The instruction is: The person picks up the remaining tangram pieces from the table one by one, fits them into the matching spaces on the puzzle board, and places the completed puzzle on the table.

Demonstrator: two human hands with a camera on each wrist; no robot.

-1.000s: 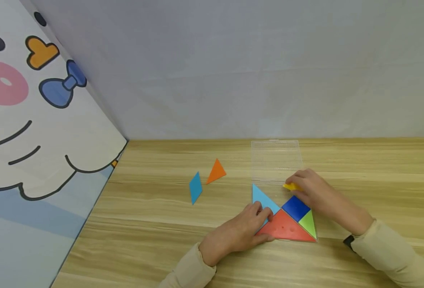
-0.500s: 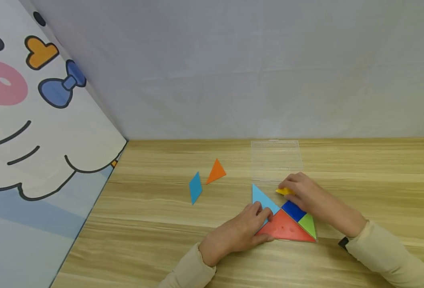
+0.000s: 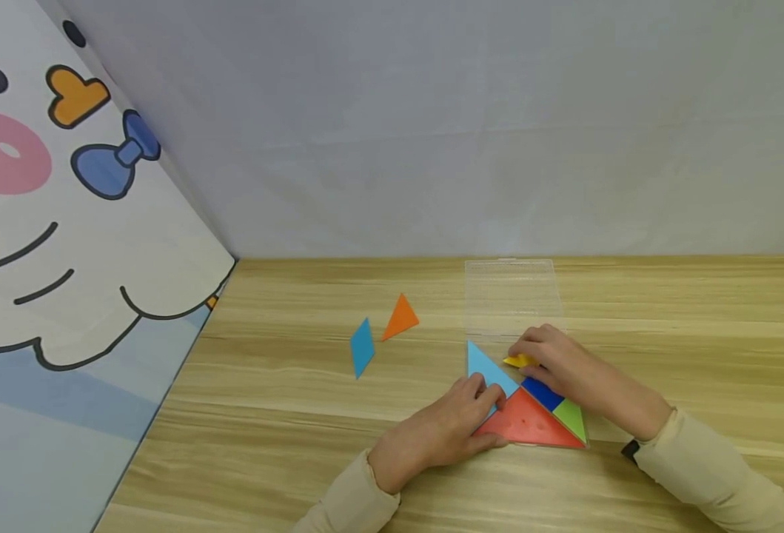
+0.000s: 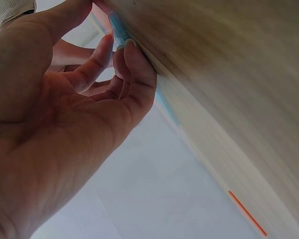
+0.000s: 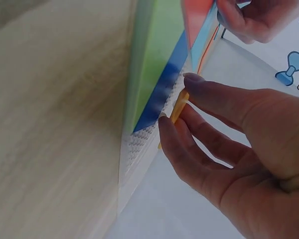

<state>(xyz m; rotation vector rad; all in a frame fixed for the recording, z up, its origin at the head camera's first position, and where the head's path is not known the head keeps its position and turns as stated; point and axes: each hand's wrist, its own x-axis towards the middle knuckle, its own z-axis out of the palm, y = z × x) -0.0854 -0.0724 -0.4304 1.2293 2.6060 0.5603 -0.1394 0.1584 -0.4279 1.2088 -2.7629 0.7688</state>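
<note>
1. Placement step, judged under way: yellow piece (image 3: pixel 520 360) pinched between thumb and fingertips of right hand (image 3: pixel 568 370), held just above clear tray (image 3: pixel 513 296), beside dark blue square (image 3: pixel 542 393).
2. Left hand (image 3: pixel 441 437) rested with bent fingers on light blue triangle (image 3: pixel 486 368) and red triangle (image 3: pixel 523 423), steadying them.
3. Green triangle (image 3: pixel 570 417) already seated beside the square.
4. Next move, by judgement: turning and lowering the yellow piece flush into the gap above the square.
5. Orange triangle (image 3: pixel 400 318) and blue slanted piece (image 3: pixel 361 346) lay well apart on table (image 3: pixel 285 400), untouched.
</note>
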